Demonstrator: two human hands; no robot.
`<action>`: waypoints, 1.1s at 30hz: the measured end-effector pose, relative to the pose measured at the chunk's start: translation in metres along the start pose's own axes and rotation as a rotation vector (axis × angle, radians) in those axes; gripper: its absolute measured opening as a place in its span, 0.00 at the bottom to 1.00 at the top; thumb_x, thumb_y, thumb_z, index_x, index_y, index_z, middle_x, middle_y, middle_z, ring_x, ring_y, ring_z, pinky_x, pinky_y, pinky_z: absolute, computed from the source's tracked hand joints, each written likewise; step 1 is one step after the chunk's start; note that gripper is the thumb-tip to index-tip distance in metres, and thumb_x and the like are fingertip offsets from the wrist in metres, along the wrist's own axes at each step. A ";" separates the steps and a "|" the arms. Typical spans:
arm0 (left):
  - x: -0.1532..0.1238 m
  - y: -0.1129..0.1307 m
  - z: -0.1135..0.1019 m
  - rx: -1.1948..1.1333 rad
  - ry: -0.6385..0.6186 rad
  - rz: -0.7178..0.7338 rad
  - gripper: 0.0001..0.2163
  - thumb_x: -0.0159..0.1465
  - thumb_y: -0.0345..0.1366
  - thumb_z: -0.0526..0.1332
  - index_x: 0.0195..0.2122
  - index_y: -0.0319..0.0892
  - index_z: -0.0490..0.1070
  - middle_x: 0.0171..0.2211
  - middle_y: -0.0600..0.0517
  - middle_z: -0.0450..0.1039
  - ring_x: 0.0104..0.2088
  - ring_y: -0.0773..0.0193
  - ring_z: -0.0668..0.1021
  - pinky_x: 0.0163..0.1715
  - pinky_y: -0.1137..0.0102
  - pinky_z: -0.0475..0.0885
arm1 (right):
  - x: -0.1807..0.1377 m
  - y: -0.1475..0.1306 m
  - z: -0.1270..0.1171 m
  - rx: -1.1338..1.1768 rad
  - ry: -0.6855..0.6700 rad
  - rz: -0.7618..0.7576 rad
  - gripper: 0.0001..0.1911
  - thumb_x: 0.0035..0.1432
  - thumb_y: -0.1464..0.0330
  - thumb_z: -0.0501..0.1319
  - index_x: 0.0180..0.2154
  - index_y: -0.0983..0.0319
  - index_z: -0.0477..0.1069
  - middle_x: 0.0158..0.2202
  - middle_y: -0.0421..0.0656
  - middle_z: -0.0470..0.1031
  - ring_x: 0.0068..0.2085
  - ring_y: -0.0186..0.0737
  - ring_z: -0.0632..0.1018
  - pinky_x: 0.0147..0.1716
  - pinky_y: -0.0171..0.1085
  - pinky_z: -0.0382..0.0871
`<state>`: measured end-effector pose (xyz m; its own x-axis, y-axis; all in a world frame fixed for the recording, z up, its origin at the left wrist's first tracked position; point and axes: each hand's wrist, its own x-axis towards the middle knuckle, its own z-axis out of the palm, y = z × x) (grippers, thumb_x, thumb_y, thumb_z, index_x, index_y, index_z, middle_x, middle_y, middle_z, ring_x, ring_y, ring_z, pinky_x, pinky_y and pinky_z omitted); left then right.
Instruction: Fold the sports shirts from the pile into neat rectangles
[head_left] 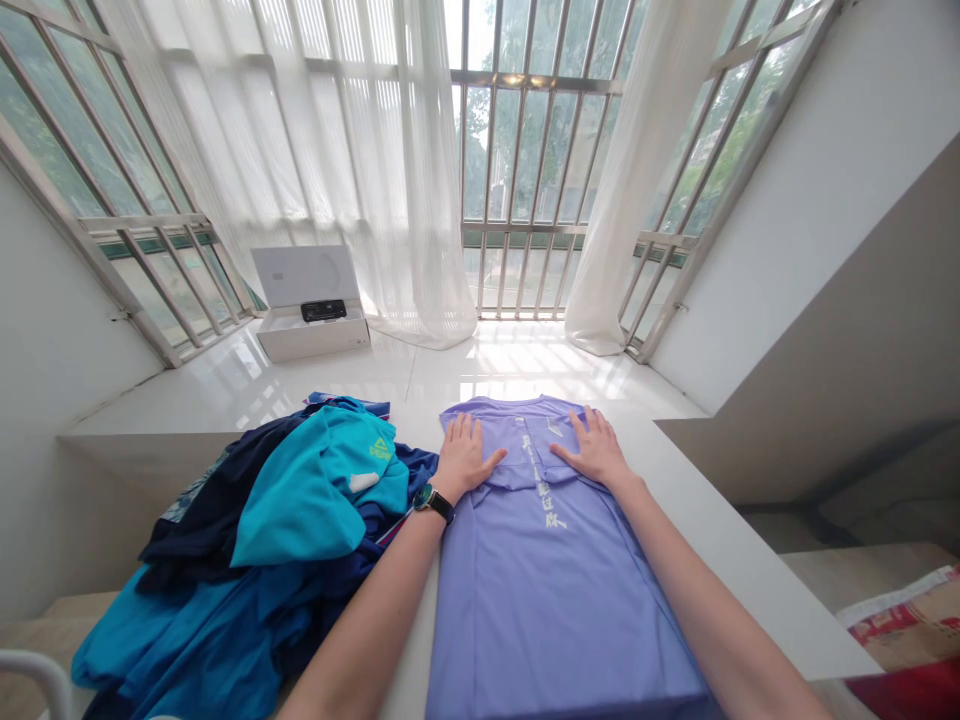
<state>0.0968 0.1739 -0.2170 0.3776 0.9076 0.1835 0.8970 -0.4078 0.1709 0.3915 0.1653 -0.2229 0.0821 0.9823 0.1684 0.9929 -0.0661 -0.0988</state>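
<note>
We find a purple shirt (555,590) laid flat on a white table (750,560), with white lettering running down its middle. Both forearms reach along the shirt from its near hem. To the right of the shirt, past the table edge and lower down, lies a red and brown package (907,620), only partly in view. Just left of the shirt sits a heap of blue clothes (300,520), teal on top and navy beneath.

On the far part of the shirt, where a folded band of cloth crosses it, the left hand (463,458) rests palm down with the fingers spread, gripping nothing. A wristwatch (433,500) sits on that wrist. The right hand (596,448) lies likewise flat and splayed on the cloth, on the other side of the lettering, well apart from the left.

Beyond the shirt and to its left stands a white box (311,315), lid raised, with a black item (323,310) inside. Farther behind the shirt hang sheer white curtains (420,200) before barred windows (525,150)
</note>
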 end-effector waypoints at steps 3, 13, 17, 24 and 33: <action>0.000 0.003 0.003 -0.002 -0.034 0.011 0.45 0.66 0.65 0.42 0.68 0.27 0.53 0.69 0.33 0.50 0.71 0.45 0.50 0.69 0.54 0.45 | 0.006 -0.001 0.004 0.012 -0.134 0.065 0.52 0.57 0.36 0.48 0.70 0.64 0.48 0.72 0.57 0.45 0.71 0.62 0.49 0.67 0.53 0.44; 0.007 0.002 0.005 0.013 -0.086 -0.046 0.49 0.62 0.69 0.43 0.69 0.27 0.51 0.70 0.33 0.48 0.71 0.44 0.51 0.69 0.54 0.45 | 0.020 0.003 0.008 0.100 -0.157 0.032 0.50 0.59 0.37 0.47 0.70 0.63 0.49 0.73 0.54 0.45 0.72 0.57 0.48 0.68 0.53 0.40; 0.006 0.003 0.003 0.013 -0.085 -0.044 0.47 0.64 0.67 0.42 0.68 0.27 0.52 0.69 0.32 0.49 0.70 0.44 0.51 0.68 0.54 0.45 | 0.013 0.021 -0.004 0.268 -0.066 0.041 0.40 0.66 0.46 0.41 0.69 0.66 0.50 0.72 0.53 0.49 0.71 0.51 0.51 0.68 0.48 0.48; 0.004 0.003 0.001 0.006 0.043 -0.011 0.35 0.70 0.56 0.45 0.66 0.30 0.57 0.68 0.33 0.54 0.69 0.44 0.54 0.67 0.51 0.46 | -0.116 0.071 -0.018 0.215 0.024 -0.009 0.39 0.63 0.47 0.49 0.67 0.64 0.54 0.69 0.55 0.56 0.69 0.54 0.57 0.67 0.52 0.52; -0.050 0.027 -0.089 -0.097 0.272 0.099 0.24 0.70 0.45 0.54 0.62 0.36 0.64 0.66 0.37 0.59 0.67 0.46 0.60 0.65 0.52 0.56 | -0.251 0.080 -0.044 0.343 0.003 -0.102 0.33 0.59 0.49 0.58 0.60 0.61 0.67 0.63 0.53 0.67 0.64 0.54 0.66 0.65 0.52 0.58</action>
<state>0.0822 0.1087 -0.1351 0.3752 0.8080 0.4543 0.8277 -0.5127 0.2282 0.4545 -0.0946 -0.2296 -0.0155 0.9803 0.1969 0.9094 0.0957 -0.4047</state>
